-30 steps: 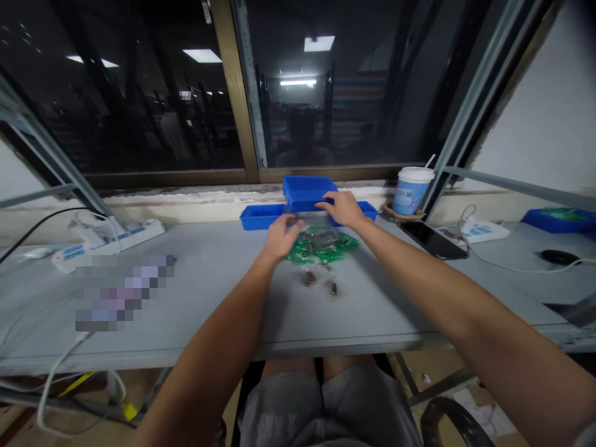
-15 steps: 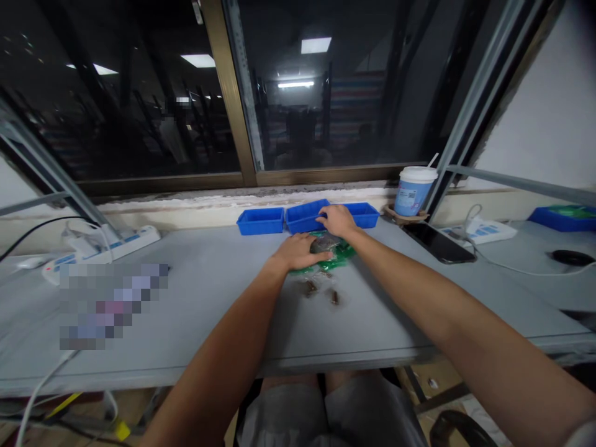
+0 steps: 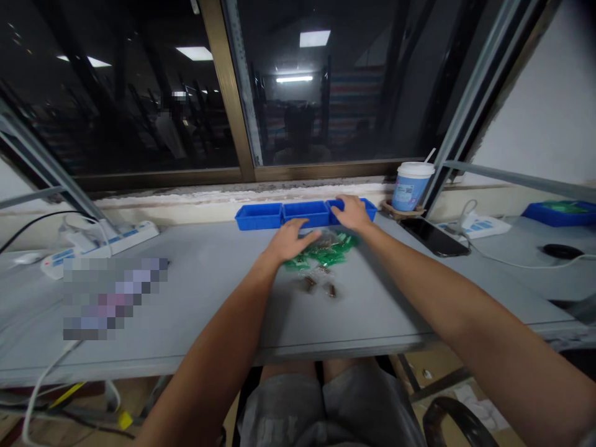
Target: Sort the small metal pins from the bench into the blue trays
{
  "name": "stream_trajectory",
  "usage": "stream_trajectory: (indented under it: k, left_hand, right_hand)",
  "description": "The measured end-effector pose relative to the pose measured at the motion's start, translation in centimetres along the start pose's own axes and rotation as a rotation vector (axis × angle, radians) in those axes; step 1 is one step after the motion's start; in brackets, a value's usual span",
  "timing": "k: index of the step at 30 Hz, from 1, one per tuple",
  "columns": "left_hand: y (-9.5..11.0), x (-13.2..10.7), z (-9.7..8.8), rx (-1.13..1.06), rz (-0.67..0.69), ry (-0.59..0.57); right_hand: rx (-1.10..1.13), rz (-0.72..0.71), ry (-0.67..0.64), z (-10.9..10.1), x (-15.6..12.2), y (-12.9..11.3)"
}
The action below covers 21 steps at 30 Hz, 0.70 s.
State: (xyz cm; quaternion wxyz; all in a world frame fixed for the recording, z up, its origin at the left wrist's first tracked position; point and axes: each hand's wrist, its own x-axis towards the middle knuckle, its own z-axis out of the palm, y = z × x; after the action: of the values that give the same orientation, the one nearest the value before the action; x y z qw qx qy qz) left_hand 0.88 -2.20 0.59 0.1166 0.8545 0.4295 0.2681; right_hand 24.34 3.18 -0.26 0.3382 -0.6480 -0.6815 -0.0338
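Note:
Three blue bins stand in a row along the back of the table: a left bin, a middle bin and a right bin. My right hand is at the right bin, thumb and fingers apart, nothing visible in it; whether it touches the rim I cannot tell. My left hand is open in front of the middle bin, beside a pile of green and clear small plastic packets. Nearer me lie a few clear packets with small brown pieces, blurred.
A lidded blue cup stands in a cardboard holder at the back right, with a black phone in front. Power strips and cables lie at both sides. Another blue bin is far right. A blurred-out object lies left.
The middle bin, tilted under my right hand before, now sits level in the row. My right hand has moved right to the right bin. My left hand has lifted off the green packets.

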Motion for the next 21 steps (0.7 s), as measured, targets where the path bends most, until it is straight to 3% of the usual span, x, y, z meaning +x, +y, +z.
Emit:
stream_trajectory:
  k: [3,7,16,21]
  left_hand:
    - [-0.9,0.1,-0.3,0.022,-0.087,0.09]
    - [-2.0,0.6,0.0,0.033,-0.179,0.015]
    - [-2.4,1.2,0.2,0.061,-0.289,-0.092]
    - [-2.6,1.3,0.2,0.072,-0.227,-0.013]
  right_hand:
    - [-0.108,0.131,-0.077,-1.2,-0.7,2.2]
    - [-0.152,0.188,-0.157,-1.9,-1.9,4.0]
    - [-0.108,0.185,0.007,-0.7,-3.5,4.9]
    - [-0.039,0.181,0.089,-0.5,-3.9,5.3]
